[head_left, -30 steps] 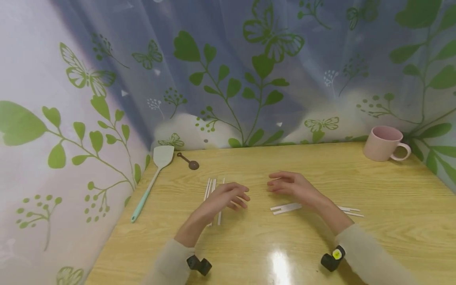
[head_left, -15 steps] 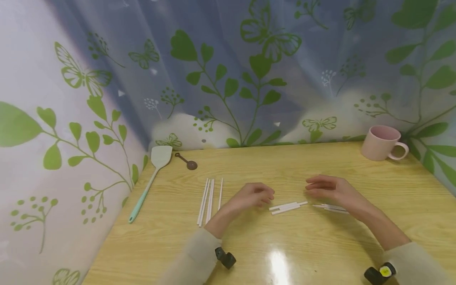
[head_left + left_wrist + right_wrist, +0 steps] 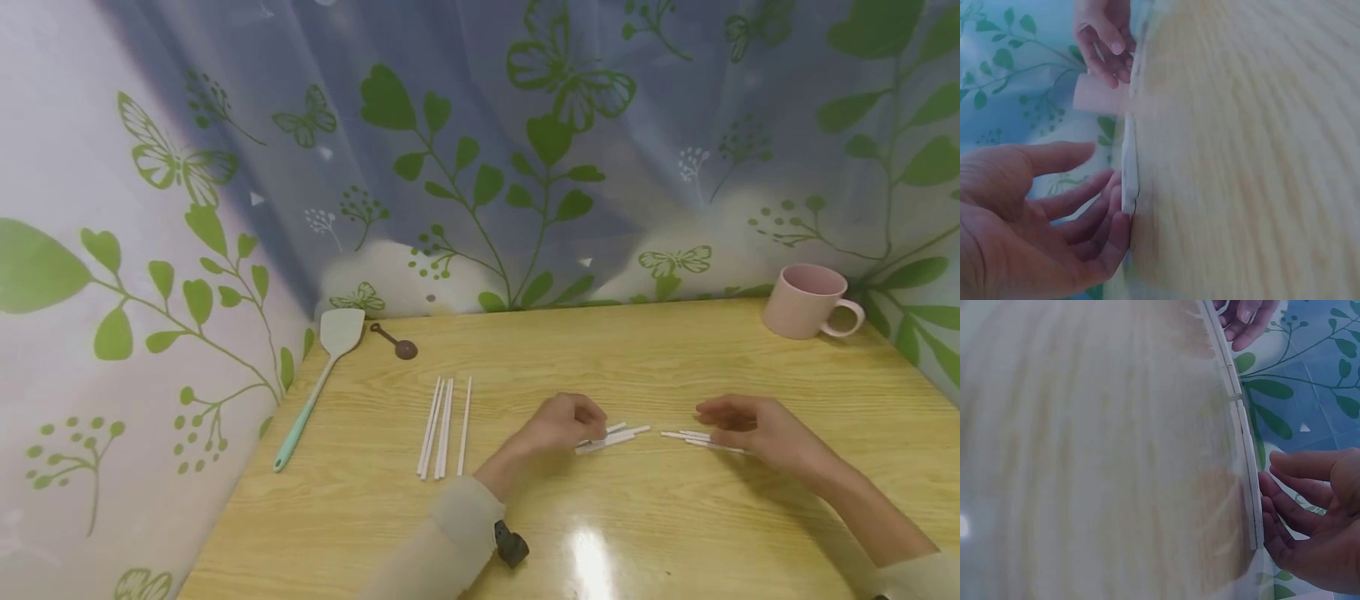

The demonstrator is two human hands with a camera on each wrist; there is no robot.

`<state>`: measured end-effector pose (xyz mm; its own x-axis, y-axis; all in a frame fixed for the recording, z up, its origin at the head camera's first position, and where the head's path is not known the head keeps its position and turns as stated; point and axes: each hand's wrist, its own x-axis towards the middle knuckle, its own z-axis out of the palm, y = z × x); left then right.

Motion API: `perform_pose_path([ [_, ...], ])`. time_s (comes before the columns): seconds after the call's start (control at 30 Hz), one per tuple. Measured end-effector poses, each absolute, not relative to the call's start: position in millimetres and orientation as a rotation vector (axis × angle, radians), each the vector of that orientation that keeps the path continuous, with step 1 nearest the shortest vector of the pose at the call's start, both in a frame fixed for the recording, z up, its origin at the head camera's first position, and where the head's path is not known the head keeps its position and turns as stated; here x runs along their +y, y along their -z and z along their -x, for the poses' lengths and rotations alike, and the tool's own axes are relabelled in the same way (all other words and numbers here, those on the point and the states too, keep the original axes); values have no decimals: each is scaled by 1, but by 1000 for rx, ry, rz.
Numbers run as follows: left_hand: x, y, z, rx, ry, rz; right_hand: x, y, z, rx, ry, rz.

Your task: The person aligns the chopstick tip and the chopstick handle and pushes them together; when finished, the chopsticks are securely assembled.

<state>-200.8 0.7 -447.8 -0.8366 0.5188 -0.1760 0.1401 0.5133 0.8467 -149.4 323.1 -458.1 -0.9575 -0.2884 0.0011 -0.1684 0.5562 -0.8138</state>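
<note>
Several thin white sticks (image 3: 618, 437) lie in a small bundle at mid-table, pointing left to right. My left hand (image 3: 566, 423) is at their left end; in the left wrist view its fingertips (image 3: 1119, 228) reach the stick ends, while the thumb stays apart. Just to the right, in line with them, lies a second bundle of white sticks (image 3: 686, 436). My right hand (image 3: 765, 433) covers the right end of that bundle. In the right wrist view its fingertips (image 3: 1266, 509) are right beside the sticks, with the thumb held away.
Several longer white sticks (image 3: 442, 429) lie lengthwise at left on the wooden table (image 3: 540, 350). A spatula (image 3: 342, 332) with a green handle and a small brown spoon (image 3: 405, 349) are at the back left. A pink mug (image 3: 802, 304) stands back right, before the patterned curtain (image 3: 480, 167).
Both hands have moved right, away from the longer sticks, and come down to the outer ends of the two short bundles. The left bundle has shifted slightly, its sticks now less evenly lined up.
</note>
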Motion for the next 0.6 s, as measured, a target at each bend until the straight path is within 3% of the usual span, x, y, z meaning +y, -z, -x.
perform_pose_path([
  [0.6, 14, 448, 191, 2525, -1123, -512, 319, 461, 144, 2684, 1261, 360],
])
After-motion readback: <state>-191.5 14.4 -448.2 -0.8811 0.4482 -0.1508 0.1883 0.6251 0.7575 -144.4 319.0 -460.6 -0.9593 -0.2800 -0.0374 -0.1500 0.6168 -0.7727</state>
